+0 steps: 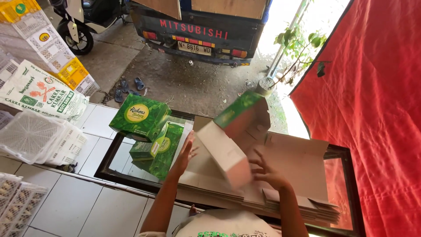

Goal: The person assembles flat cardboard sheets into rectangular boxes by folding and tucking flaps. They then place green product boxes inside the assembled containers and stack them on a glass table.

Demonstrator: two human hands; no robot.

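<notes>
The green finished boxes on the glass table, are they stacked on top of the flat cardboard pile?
No, the green boxes sit left of the flat cardboard pile, apart from it.

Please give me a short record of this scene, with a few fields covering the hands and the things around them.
setting: glass-topped counter by an open doorway
left hand: open, fingers spread, beside the half-folded box
right hand: open, fingertips at the box's lower end
half-folded box: green outside, plain inside, tilted, blurred
flat box blanks: stacked under the hands
finished green boxes: piled on the left of the counter
white plastic trays: stacked at the left
red cloth: hanging at the right
</notes>
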